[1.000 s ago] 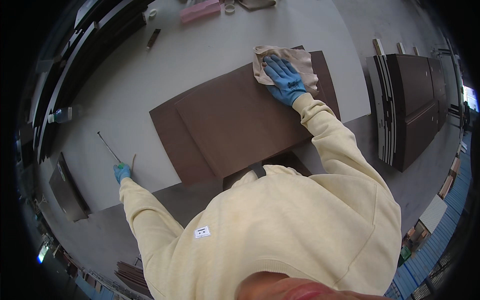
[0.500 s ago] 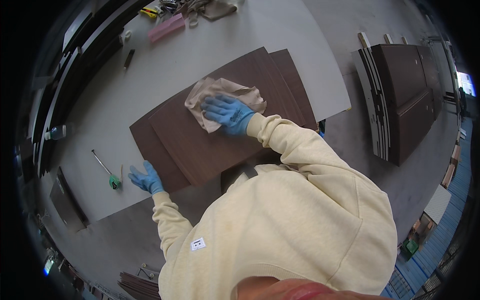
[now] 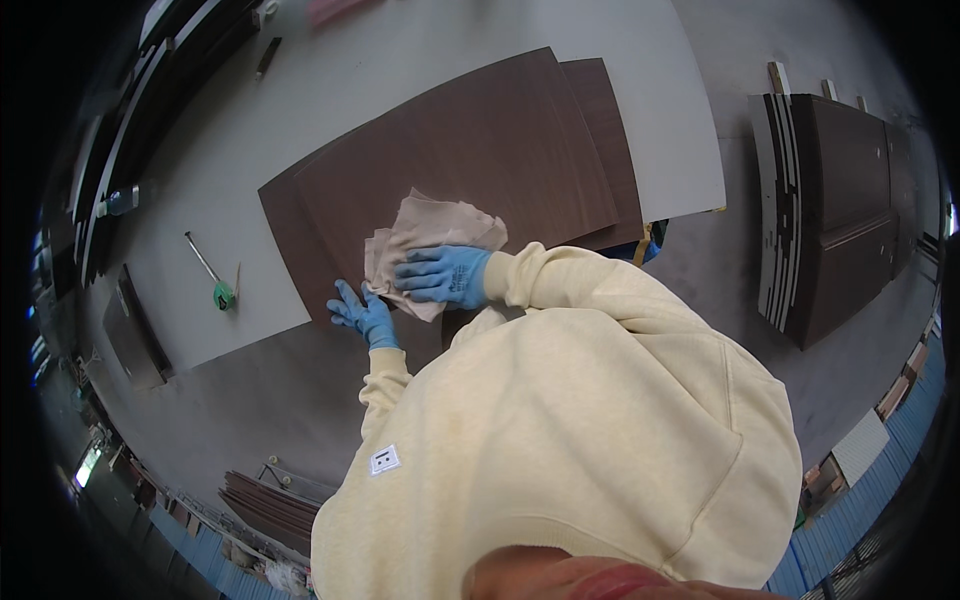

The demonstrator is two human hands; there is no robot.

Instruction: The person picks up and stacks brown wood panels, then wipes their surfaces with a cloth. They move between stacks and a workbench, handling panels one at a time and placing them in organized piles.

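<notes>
Two dark brown wood-grain panels lie overlapping on the pale table: the upper panel [image 3: 470, 150] sits on the lower panel [image 3: 612, 135], which sticks out at both ends. A crumpled beige cloth [image 3: 440, 220] lies at the near edge of the upper panel. My right hand [image 3: 447, 276], in a blue glove, presses on this cloth with its fingers over it. Beside the cloth, my left hand [image 3: 364, 315], also in a blue glove, rests at the panels' near left edge with its fingers apart. What lies under the right palm is hidden.
A green tape measure [image 3: 223, 295] lies on the table [image 3: 230, 180] at the left, with a plastic bottle [image 3: 120, 201] behind it. A dark knife-like tool [image 3: 268, 57] is farther back. Stacked brown panels [image 3: 835, 200] stand at the right; more panels [image 3: 270, 508] are low left.
My right hand has drawn the cloth from the panel's middle to its near edge. My left hand has moved right from the table onto the panel edge. The view has shifted slightly.
</notes>
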